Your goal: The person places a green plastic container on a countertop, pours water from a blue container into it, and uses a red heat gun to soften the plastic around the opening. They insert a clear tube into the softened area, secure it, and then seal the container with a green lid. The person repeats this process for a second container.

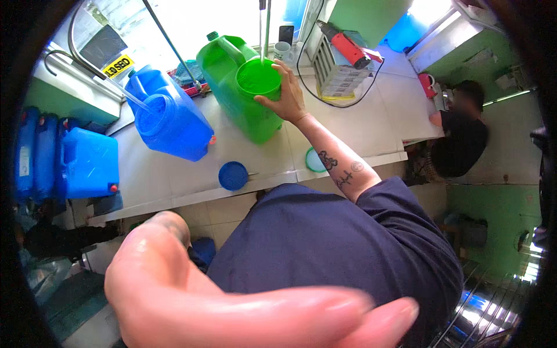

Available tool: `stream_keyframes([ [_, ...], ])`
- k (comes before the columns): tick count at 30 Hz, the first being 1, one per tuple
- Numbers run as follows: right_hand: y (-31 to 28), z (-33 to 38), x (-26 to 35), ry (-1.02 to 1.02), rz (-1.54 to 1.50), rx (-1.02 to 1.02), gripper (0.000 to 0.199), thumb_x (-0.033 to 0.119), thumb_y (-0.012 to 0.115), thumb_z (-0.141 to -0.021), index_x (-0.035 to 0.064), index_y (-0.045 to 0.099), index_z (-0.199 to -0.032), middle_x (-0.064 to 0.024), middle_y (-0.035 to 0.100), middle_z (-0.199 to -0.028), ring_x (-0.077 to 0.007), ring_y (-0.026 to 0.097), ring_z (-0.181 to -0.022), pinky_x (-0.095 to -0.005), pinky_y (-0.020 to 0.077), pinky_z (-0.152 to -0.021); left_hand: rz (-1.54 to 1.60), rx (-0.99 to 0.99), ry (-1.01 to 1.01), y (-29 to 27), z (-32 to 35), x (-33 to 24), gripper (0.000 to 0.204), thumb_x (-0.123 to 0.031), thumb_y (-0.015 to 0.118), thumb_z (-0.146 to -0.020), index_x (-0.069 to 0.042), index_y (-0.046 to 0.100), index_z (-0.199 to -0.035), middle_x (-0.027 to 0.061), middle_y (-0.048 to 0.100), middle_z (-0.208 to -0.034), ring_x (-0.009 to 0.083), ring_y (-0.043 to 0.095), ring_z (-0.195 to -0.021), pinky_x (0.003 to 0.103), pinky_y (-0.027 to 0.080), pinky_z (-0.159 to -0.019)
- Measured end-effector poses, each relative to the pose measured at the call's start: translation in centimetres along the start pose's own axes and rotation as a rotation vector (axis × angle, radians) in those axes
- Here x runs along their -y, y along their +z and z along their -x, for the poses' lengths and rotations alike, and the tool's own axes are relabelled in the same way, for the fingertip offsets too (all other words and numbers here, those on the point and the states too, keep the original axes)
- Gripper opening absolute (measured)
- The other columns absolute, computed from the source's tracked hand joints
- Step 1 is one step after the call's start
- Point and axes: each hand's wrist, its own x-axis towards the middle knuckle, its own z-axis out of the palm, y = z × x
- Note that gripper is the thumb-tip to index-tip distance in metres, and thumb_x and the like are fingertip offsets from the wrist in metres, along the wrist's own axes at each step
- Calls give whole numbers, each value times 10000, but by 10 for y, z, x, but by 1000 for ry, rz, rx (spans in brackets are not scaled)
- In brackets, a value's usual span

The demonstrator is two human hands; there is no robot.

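Observation:
My right hand (285, 95) reaches out over the white tiled counter (360, 130) and grips the rim of the wide mouth of a green plastic jug (243, 95). A thin metal tube (264, 29) comes down from above into that mouth, which is full of green liquid. My left hand (232, 301) is raised very close to the camera, blurred, fingers apart and holding nothing. Left of the green jug stands a blue jug (174, 119), tilted, with another thin tube (174, 49) running into its opening.
A blue cap (233, 175) lies near the counter's front edge, and a green-rimmed lid (314, 160) sits beside my forearm. Blue jerrycans (87, 162) stand at the left. A red heat gun (348, 46) rests on a box at the back. Another person (461, 139) sits at the right.

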Motion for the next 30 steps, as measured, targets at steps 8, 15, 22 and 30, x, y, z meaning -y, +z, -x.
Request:
stream_keyframes([
  [8, 3, 0, -2, -3, -58, -12, 923, 494, 798, -780, 30, 353, -1442, -237, 372, -1513, -426, 377, -1392, -496, 330, -1150, 238, -371, -181, 48, 36, 23, 385, -77, 613, -894, -25, 620, -1276, 159, 661, -1255, 316, 637, -1151, 438, 478, -1018],
  [15, -1, 0, 0, 31, -13, 17, 939, 492, 811, -763, 26, 354, -1437, -254, 397, -1496, -431, 407, -1376, -494, 341, -1146, 7, -1156, -1332, 229, 128, 125, 530, -234, 569, -999, 2, 431, -1453, 195, 472, -1465, 289, 419, -1384, 435, 306, -1161],
  [22, -4, -3, 7, 35, 8, 13, 920, 441, 833, -764, 20, 357, -1429, -244, 414, -1489, -423, 424, -1366, -488, 354, -1140, -262, -870, -1394, 305, 177, 145, 548, -310, 519, -992, -17, 448, -1450, 222, 495, -1432, 364, 429, -1362, 474, 279, -1156],
  [30, -2, 2, 7, 106, -57, 25, 993, 486, 839, -741, 13, 338, -1456, -236, 431, -1465, -409, 423, -1361, -493, 345, -1138, -310, -963, -1356, 304, 173, 149, 523, -289, 542, -944, -18, 517, -1391, 187, 560, -1368, 351, 480, -1304, 465, 298, -1136],
])
